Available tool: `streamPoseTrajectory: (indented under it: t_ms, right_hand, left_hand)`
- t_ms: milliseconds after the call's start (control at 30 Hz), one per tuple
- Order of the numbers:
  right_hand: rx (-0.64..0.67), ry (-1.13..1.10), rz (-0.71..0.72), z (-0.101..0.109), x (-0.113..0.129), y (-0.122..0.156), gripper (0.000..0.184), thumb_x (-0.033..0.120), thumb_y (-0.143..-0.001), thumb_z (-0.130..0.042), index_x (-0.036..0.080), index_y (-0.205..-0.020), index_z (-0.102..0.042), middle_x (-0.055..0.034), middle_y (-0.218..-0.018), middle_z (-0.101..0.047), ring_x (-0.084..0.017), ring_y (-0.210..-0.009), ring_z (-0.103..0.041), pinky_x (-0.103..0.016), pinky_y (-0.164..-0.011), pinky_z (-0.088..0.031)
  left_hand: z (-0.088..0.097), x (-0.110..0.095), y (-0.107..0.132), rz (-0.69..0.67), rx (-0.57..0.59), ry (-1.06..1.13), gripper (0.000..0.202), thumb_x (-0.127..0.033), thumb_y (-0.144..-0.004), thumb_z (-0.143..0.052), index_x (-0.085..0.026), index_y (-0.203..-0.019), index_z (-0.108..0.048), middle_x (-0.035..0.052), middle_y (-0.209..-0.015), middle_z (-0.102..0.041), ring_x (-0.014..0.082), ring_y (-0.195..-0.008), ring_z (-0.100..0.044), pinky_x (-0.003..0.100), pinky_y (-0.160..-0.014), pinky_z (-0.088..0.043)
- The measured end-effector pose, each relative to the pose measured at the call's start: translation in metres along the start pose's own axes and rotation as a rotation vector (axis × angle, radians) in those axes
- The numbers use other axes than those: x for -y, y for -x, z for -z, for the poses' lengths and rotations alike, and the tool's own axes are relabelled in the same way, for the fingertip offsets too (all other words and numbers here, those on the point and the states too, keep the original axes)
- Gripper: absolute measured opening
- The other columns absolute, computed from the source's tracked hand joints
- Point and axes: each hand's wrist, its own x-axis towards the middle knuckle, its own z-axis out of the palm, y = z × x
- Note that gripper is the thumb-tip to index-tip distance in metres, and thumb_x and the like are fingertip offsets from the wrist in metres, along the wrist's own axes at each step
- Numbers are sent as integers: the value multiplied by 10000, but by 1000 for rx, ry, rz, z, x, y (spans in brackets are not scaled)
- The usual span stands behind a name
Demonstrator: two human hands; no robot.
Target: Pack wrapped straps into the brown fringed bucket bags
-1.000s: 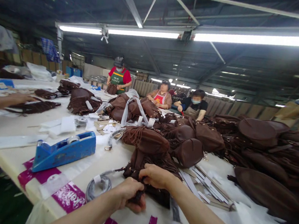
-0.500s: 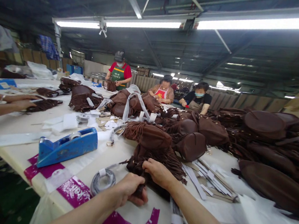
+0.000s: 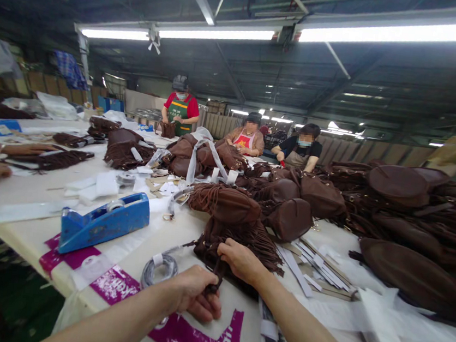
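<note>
A dark brown fringed bag (image 3: 245, 239) lies on the table in front of me, its gold eyelets near my fingers. My right hand (image 3: 240, 259) is closed, pinching a dark cord at the bag's gathered top edge. Just below and left of it, my left hand (image 3: 197, 291) pinches the dark brown cord (image 3: 215, 279) between thumb and forefinger, the other fingers loosely curled beneath. The cord's exact ends are hidden by my fingers. A coiled strap in clear wrap (image 3: 160, 269) lies to the left of the bag. Another brown bag (image 3: 224, 206) rests behind it.
A blue tape dispenser (image 3: 104, 223) stands to the left on the white table (image 3: 48, 194). Brown bags (image 3: 414, 269) are heaped at the right, beside cardboard strips (image 3: 324, 270). A co-worker's hand (image 3: 28, 149) rests on a fringed piece at the left; several people work across the table.
My left hand has drawn slightly down and its lower fingers have opened a little, showing more cord between the hands. At the left, one co-worker's hand has pulled back from the fringed piece.
</note>
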Motion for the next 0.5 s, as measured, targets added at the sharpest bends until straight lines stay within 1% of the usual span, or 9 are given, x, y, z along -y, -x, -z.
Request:
streamPoseTrajectory:
  t_ms: [33, 67, 133, 200, 267, 333, 433, 500]
  right_hand:
    - [-3, -1, 3, 0, 0, 1, 175, 92, -872, -509, 229, -944, -592, -7, -891, -520, -133, -752, -509, -228, -645, -357]
    - [-6, -1, 4, -1, 0, 1, 183, 87, -871, -507, 230, -947, -592, -5, -894, -520, -133, -759, -510, -226, -648, -356]
    - [-14, 0, 3, -1, 1, 2, 195, 82, -873, -498, 233, -953, -594, -2, -898, -519, -131, -755, -509, -225, -645, -355]
    - [-18, 0, -3, 0, 3, 2, 199, 83, -871, -498, 234, -954, -598, -1, -901, -519, -130, -744, -509, -224, -644, -361]
    - [-16, -6, -10, 1, 4, 1, 192, 88, -871, -502, 231, -942, -608, -4, -900, -523, -130, -748, -518, -223, -661, -379]
    - [-6, -24, -13, 3, 3, 0, 184, 96, -874, -503, 228, -918, -623, -9, -889, -534, -135, -774, -537, -226, -698, -403]
    - [11, -69, -25, 11, 4, -1, 195, 77, -840, -526, 221, -897, -644, -22, -874, -566, -159, -830, -565, -253, -768, -430]
    - [-10, -94, -58, 22, 14, 2, 254, 60, -812, -521, 210, -975, -645, -58, -936, -588, -196, -878, -576, -305, -802, -440]
  left_hand:
    - [2, -3, -2, 36, 29, -8, 295, -285, -889, -443, -92, -728, -597, 127, -639, -675, 190, -529, -657, 242, -438, -507]
    - [4, -6, -4, 44, 51, -9, 312, -331, -896, -459, -94, -747, -598, 124, -672, -679, 188, -543, -660, 243, -450, -512]
    - [4, -9, -6, -9, 68, -3, 319, -366, -905, -481, -100, -771, -594, 95, -697, -668, 166, -559, -654, 232, -474, -515]
    - [1, -9, -7, -95, 54, 1, 280, -315, -918, -478, -107, -757, -574, 50, -663, -629, 132, -530, -622, 222, -490, -510]
    - [-4, -5, -6, -134, 47, 0, 242, -251, -925, -470, -118, -736, -540, 1, -607, -568, 103, -472, -569, 228, -498, -508]
    - [-7, -2, -6, -131, 57, -3, 235, -219, -939, -439, -130, -734, -510, -30, -574, -522, 88, -428, -521, 243, -505, -511]
    - [-4, -3, -6, -101, 86, -17, 253, -144, -951, -365, -128, -735, -497, -29, -553, -511, 86, -407, -499, 255, -507, -511]
    - [4, -6, -6, -73, 126, -25, 260, -113, -942, -357, -121, -730, -507, -15, -546, -521, 99, -411, -510, 267, -503, -512]
